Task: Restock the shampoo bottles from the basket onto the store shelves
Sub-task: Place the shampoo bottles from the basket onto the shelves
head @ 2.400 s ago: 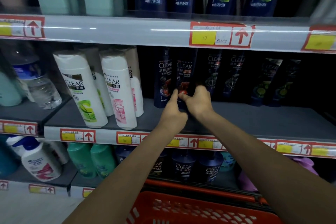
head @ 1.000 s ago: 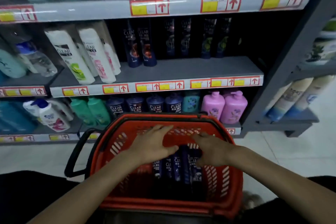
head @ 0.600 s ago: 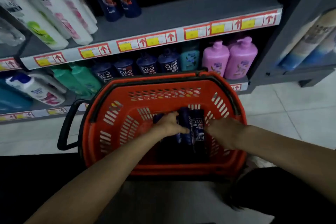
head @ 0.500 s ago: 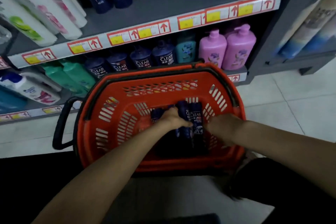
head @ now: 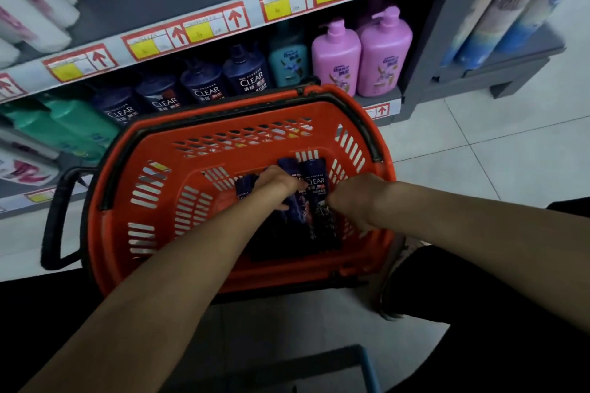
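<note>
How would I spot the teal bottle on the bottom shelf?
Find the red basket, then look just past its far rim to the bottom shelf. One teal bottle stands between the dark blue bottles and two pink pump bottles. It alone is teal among those neighbours.

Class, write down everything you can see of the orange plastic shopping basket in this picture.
The orange plastic shopping basket is oval, with slotted walls and a thick rim. A black loop handle sticks out at its left end, and black carry handles lie folded along the rim. It sits upright, low in front of the bottom shelf. Inside are dark blue shampoo bottles. The left hand grips one of them, and the right hand reaches in beside it.
</note>
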### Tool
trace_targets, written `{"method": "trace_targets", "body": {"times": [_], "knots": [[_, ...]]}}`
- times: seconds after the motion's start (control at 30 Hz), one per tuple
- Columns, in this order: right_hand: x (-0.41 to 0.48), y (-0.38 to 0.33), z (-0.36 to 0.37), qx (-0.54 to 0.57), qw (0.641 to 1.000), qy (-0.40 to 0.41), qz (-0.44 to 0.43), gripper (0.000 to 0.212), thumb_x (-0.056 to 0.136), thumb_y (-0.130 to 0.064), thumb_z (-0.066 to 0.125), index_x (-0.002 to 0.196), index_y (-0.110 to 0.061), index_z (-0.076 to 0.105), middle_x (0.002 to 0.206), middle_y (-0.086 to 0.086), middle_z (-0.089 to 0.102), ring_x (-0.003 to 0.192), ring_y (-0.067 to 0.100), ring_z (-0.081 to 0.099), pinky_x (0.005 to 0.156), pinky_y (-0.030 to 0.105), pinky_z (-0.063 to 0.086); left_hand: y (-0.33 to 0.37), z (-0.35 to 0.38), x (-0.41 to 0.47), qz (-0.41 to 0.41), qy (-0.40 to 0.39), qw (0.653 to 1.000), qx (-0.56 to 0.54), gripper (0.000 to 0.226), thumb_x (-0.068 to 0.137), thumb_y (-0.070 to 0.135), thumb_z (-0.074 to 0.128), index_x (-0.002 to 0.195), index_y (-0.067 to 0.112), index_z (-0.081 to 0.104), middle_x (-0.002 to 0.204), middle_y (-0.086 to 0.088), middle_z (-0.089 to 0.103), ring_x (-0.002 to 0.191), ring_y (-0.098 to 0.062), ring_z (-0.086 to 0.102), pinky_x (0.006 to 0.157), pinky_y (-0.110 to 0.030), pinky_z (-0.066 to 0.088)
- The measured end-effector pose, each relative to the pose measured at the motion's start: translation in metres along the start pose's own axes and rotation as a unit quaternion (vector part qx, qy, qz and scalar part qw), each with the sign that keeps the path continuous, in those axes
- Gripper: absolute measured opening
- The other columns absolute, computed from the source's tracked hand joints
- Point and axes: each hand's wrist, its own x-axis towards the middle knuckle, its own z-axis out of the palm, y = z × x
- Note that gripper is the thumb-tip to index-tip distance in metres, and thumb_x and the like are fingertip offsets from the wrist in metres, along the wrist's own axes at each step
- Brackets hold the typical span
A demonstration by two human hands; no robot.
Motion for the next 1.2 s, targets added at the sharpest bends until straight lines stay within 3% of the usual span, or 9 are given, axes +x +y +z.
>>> {"method": "trace_targets", "body": {"times": [0.23,0.3,0.43,0.53,0.63,0.7,0.83,1.03,1.2], "knots": [[0.001,-0.004,-0.012,-0.004,1.0,-0.019,0.01,0.04,0.088,-0.004,0.065,0.127,-0.012,0.063,0.121,0.009,0.066,0.108,0.028,0.067,0.073,0.032,0.054,-0.018,-0.047,-0.03,0.021,-0.071,0.983,-0.166,0.09,0.08,0.019,0.089,0.153,0.012,0.037,0.145,-0.015,0.053,0.13,-0.036,0.056,0.073,-0.036,0.062],[0.0,-0.008,-0.018,-0.006,1.0,-0.023,0.018,0.038,0.089,-0.005,0.064,0.126,-0.011,0.063,0.121,0.009,0.066,0.108,0.028,0.067,0.076,0.033,0.055,-0.021,-0.066,-0.042,0.055,-0.069,0.98,-0.176,0.087,0.077,0.021,0.091,0.15,0.018,0.044,0.139,-0.003,0.056,0.126,-0.036,0.06,0.063,-0.033,0.062],[-0.002,-0.013,-0.04,0.011,0.999,0.022,0.028,0.03,0.093,-0.007,0.061,0.122,-0.01,0.062,0.119,0.01,0.066,0.106,0.028,0.065,0.079,0.033,0.055,-0.03,-0.112,-0.075,0.126,-0.072,0.969,-0.199,0.073,0.074,0.018,0.092,0.138,0.023,0.057,0.131,-0.004,0.068,0.111,-0.033,0.069,0.06,-0.033,0.064],[-0.005,-0.019,-0.062,0.024,0.994,0.101,0.023,0.04,0.093,-0.015,0.063,0.133,-0.018,0.059,0.124,0.008,0.064,0.115,0.029,0.062,0.087,0.038,0.055,-0.038,-0.145,-0.1,0.172,-0.059,0.953,-0.241,0.059,0.08,0.013,0.088,0.128,0.025,0.057,0.117,0.003,0.071,0.095,-0.025,0.074,0.058,-0.032,0.063],[-0.005,-0.028,-0.08,0.058,0.984,0.164,0.023,0.049,0.091,-0.02,0.067,0.138,-0.021,0.052,0.128,0.008,0.062,0.118,0.031,0.061,0.088,0.04,0.054,-0.052,-0.165,-0.113,0.193,-0.026,0.939,-0.285,0.061,0.079,0.016,0.089,0.13,0.029,0.058,0.116,0.005,0.074,0.08,-0.014,0.077,0.057,-0.026,0.06],[-0.004,-0.032,-0.089,0.096,0.974,0.205,0.029,0.056,0.089,-0.025,0.071,0.14,-0.019,0.047,0.129,0.01,0.06,0.118,0.033,0.06,0.085,0.04,0.054,-0.059,-0.167,-0.114,0.188,-0.006,0.925,-0.331,0.068,0.078,0.015,0.089,0.136,0.03,0.056,0.118,0.005,0.074,0.081,-0.012,0.076,0.057,-0.025,0.059],[-0.004,-0.038,-0.1,0.222,0.937,0.269,0.019,0.081,0.082,-0.031,0.08,0.151,-0.024,0.038,0.139,0.011,0.054,0.126,0.032,0.055,0.1,0.045,0.05,-0.054,-0.16,-0.114,0.177,-0.001,0.898,-0.402,0.068,0.078,0.011,0.089,0.135,0.025,0.056,0.119,0.0,0.073,0.097,-0.02,0.075,0.06,-0.025,0.061],[0.01,-0.048,-0.1,0.296,0.9,0.321,0.011,0.086,0.08,-0.033,0.084,0.152,-0.03,0.038,0.136,0.006,0.055,0.126,0.025,0.053,0.103,0.042,0.048,-0.053,-0.161,-0.108,0.115,-0.012,0.877,-0.466,0.053,0.076,0.015,0.091,0.123,0.017,0.067,0.122,-0.013,0.07,0.111,-0.034,0.068,0.056,-0.021,0.057],[0.022,-0.054,-0.094,0.331,0.869,0.369,0.008,0.104,0.074,-0.043,0.087,0.157,-0.035,0.025,0.144,0.003,0.051,0.128,0.023,0.054,0.104,0.041,0.049,-0.048,-0.162,-0.11,0.123,0.016,0.87,-0.477,0.042,0.075,0.023,0.091,0.111,0.015,0.072,0.104,-0.01,0.078,0.094,-0.026,0.076,0.06,-0.021,0.058]]}}
